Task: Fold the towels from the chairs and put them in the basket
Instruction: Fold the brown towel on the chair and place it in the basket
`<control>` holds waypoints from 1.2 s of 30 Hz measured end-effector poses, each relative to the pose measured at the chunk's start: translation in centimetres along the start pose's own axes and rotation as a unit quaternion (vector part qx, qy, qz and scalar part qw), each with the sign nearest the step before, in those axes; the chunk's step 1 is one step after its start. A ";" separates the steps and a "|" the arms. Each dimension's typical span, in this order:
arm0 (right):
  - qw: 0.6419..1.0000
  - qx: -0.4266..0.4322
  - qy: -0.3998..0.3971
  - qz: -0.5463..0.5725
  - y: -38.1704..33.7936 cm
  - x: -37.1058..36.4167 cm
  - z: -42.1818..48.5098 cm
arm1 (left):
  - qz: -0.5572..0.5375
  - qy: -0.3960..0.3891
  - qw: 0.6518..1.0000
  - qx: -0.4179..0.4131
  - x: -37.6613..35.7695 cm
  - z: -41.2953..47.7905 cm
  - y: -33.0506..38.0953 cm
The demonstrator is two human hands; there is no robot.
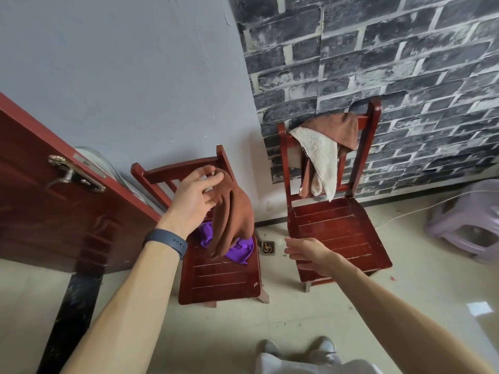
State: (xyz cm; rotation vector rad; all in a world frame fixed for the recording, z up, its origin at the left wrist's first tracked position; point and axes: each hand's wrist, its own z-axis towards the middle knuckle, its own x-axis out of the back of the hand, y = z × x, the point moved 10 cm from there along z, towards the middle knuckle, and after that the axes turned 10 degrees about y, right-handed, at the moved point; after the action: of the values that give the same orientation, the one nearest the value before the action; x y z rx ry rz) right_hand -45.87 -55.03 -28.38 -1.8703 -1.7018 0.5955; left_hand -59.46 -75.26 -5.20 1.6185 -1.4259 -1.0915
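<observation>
- The left hand (195, 197) pinches the top of a brown towel (235, 211), which hangs just right of its palm.
- The right hand (306, 252), loosely spread and empty, hovers beside the right chair (337, 233), whose back carries a white towel (320, 155).
- The brown towel's lower end reaches a purple towel (239, 251) on the left chair (218, 282).

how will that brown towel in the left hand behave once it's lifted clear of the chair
Likely floppy: the brown towel hangs in limp folds from the left hand. Probably light, since a fingertip pinch holds it. Its tail may drag the purple cloth beneath.
</observation>
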 end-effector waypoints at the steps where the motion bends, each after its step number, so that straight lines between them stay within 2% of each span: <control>1: 1.000 -0.003 -0.014 -0.001 -0.2 -1.3 -0.1 | -0.013 -0.004 1.000 -0.005 -0.1 -0.3 0.9; 5: 0.998 0.020 -0.043 0.041 -3.0 -4.6 -0.7 | -0.053 -0.021 0.998 -0.018 0.2 -1.1 3.7; 8: 0.983 0.067 0.055 0.161 -5.8 -2.7 -0.5 | -0.073 -0.024 0.997 -0.022 0.9 -1.3 4.7; 11: 0.962 0.133 0.138 0.196 -7.7 0.2 -0.7 | -0.078 -0.003 0.997 -0.027 1.8 -0.9 4.9; 15: 0.935 0.138 0.148 0.290 -9.9 4.0 -2.1 | -0.029 0.042 0.998 -0.023 3.4 0.1 3.3; 18: 0.917 0.157 0.147 0.336 -11.9 7.7 -3.1 | -0.015 0.106 0.994 -0.010 5.7 1.1 1.6; 21: 0.910 0.184 0.149 0.341 -13.8 10.5 -4.3 | 0.010 0.172 0.985 -0.021 8.1 1.8 0.6; 25: 0.917 0.208 0.145 0.308 -16.1 12.1 -5.4 | -0.027 0.171 0.985 0.002 8.5 3.0 -0.7; 28: 0.938 0.159 0.092 0.292 -16.0 11.4 -5.5 | -0.069 0.167 0.982 0.062 8.4 4.2 -2.5; 30: 0.958 0.104 0.075 0.258 -14.9 10.6 -5.0 | -0.066 0.138 0.982 0.111 7.8 4.7 -4.3; 33: 0.963 0.044 0.128 0.234 -12.6 11.1 -4.1 | -0.043 0.094 0.982 0.160 7.1 5.1 -6.6; 36: 0.949 0.024 0.188 0.252 -10.5 12.3 -3.5 | -0.036 0.112 0.979 0.164 7.6 5.3 -7.5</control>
State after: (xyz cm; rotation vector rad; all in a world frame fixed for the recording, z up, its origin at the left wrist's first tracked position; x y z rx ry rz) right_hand -50.31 -42.47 -18.49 -2.2241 -0.9610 0.4221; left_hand -61.10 -81.60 -15.12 1.9699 -1.4595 -0.7070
